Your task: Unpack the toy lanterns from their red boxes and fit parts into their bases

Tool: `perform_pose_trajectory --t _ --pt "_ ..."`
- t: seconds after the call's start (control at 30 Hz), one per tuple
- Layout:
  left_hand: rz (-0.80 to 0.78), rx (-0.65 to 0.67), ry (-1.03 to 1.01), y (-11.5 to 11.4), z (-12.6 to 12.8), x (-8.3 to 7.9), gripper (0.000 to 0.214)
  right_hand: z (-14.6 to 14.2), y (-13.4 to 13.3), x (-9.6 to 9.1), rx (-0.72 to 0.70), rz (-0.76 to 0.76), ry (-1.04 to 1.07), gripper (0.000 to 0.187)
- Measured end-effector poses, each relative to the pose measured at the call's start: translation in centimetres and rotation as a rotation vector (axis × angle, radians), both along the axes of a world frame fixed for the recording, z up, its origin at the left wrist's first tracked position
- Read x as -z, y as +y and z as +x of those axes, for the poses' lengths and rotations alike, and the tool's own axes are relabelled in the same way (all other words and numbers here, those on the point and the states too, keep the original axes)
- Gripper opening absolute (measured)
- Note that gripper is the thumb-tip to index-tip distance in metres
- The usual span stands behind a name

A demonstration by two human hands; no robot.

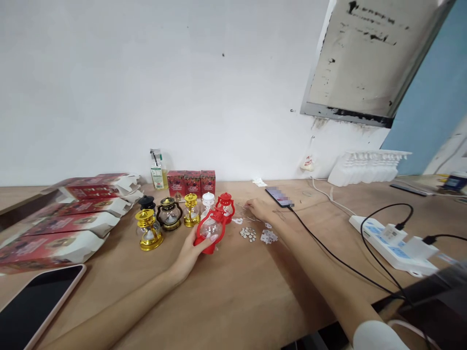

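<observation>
A small red lantern (211,227) with a clear globe is in my left hand (190,253), tilted slightly, its base hidden partly by my fingers. My right hand (258,209) reaches down to a scatter of thin wires (251,218), fingertips pinched together at one of them. Just in front of these wires lie a pile of small silver button cells (248,234) and a heap of small white pieces (269,236). Behind the held lantern stand another red lantern (225,206), a white lantern (208,200) and several gold and dark lanterns (170,214).
Flattened red boxes (69,228) and a large phone (44,304) lie at the left. Red cartons (191,183) and a bottle (157,172) stand by the wall. On the right are a plugged-in phone (279,196), a power strip (394,245) with cables, and white plastic parts (365,167).
</observation>
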State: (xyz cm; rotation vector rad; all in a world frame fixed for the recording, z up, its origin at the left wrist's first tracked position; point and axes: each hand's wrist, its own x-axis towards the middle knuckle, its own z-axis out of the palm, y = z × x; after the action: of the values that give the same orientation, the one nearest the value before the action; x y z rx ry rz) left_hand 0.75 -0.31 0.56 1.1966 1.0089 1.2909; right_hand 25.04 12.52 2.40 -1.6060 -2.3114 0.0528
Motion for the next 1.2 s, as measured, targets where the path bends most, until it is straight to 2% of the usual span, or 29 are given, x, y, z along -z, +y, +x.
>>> perform_pose_trajectory --t 0.13,0.3,0.4,0.5,0.53,0.6,0.7,0.9,1.07,1.2 --pt "0.019 0.001 0.001 0.1 0.0 0.3 0.066 -0.2 -0.4 0.1 -0.004 0.027 -0.010 0.020" --pt "0.039 0.040 -0.014 0.2 -0.3 0.6 0.065 -0.8 -1.8 0.0 0.053 0.177 0.097 0.022" --pt "0.062 0.041 0.070 0.0 -0.4 0.5 0.061 -1.9 -3.8 0.4 0.070 0.275 0.215 0.026" --pt "0.112 0.034 0.183 -0.2 -0.3 0.5 0.053 -3.7 -6.8 1.6 0.048 0.333 0.326 0.028" --pt "0.134 0.030 0.212 -0.2 -0.3 0.5 0.050 -4.4 -7.8 2.1 0.011 0.354 0.372 0.029" --pt "0.186 0.015 0.258 -0.3 -0.2 0.5 0.044 -5.6 -9.8 2.8 -0.176 0.446 0.549 0.039" --pt "0.281 -0.019 0.310 -0.3 -0.1 0.5 0.038 -6.9 -12.0 3.1 -0.342 0.534 0.576 0.059" --pt "0.347 -0.151 0.330 -0.8 -0.1 0.0 0.038 -7.5 -13.2 2.5 -0.374 0.394 0.459 0.068" --pt "0.394 -0.265 0.268 -1.1 -0.1 0.3 0.046 -7.3 -12.6 2.9 -0.384 0.303 0.511 0.063" --pt "0.491 -0.347 0.345 -0.8 -0.4 0.8 0.043 -7.2 -12.2 3.3 -0.412 0.229 0.573 0.057"
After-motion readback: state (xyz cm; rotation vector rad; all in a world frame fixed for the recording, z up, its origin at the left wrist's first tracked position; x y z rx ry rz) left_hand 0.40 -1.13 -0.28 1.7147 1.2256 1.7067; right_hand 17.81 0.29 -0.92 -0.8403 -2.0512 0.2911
